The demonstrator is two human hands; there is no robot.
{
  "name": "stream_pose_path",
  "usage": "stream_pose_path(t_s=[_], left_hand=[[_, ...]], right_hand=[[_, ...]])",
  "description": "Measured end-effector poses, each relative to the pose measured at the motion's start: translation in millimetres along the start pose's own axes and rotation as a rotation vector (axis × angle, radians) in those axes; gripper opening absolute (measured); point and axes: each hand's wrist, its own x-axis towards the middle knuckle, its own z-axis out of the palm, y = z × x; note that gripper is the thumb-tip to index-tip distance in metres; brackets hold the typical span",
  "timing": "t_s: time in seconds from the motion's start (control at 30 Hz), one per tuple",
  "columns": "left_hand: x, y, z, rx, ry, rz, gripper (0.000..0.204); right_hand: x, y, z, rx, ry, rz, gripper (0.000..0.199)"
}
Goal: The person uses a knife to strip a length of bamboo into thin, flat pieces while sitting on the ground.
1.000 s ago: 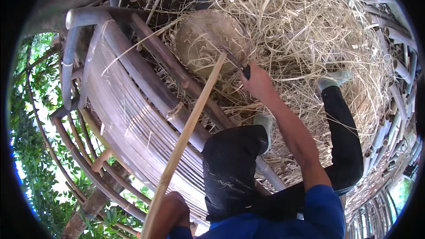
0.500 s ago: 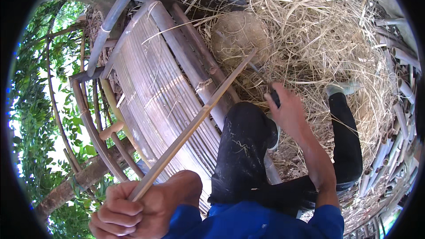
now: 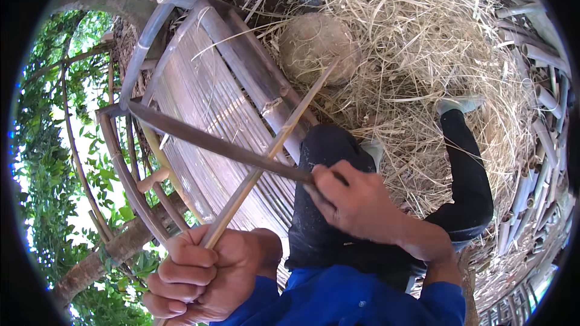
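A long, narrow strip of bamboo or wood (image 3: pixel 302 108) slants up and away from my left hand (image 3: pixel 196 281), which is closed in a fist around its near end. In my right hand (image 3: pixel 359 205) is a machete (image 3: pixel 199 139) with a long dark blade, its fingers wrapped round the handle. The blade lies across the strip, about midway along it, and points to the far left. Whether the edge touches the strip, I cannot tell. My right hand is just above my bent knee; most of the machete's handle is hidden in it.
On the left stands a slatted bamboo bench (image 3: pixel 187 78) with a pole frame. A round wooden block (image 3: pixel 317 48) sits on the ground ahead. Pale shavings (image 3: pixel 411 42) cover the ground to the right, beside stacked bamboo poles (image 3: pixel 547 99). Green foliage (image 3: pixel 48 163) shows at far left.
My right hand has come nearer and to the left, swinging the machete from beyond the knee to across the strip. My left hand and the strip have shifted slightly.
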Motion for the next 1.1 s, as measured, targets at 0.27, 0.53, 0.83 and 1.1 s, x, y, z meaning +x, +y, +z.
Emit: stream_pose_path(t_s=[0.27,0.53,0.83,1.1], left_hand=[[-6,3,1,-0.081,-0.041,-0.001,0.043],[1,-10,7,-0.027,-0.037,0.019,0.036],[6,-20,10,0.017,0.107,0.070,0.042],[14,-21,0,-0.093,-0.042,0.014,0.033]], right_hand=[[5,55,10,-0.163,0.014,0.173,0.016],[13,115,23,-0.152,-0.012,0.230,0.016],[21,162,37,-0.099,-0.044,0.172,0.019],[5,243,68,-0.199,-0.081,0.357,0.024]])
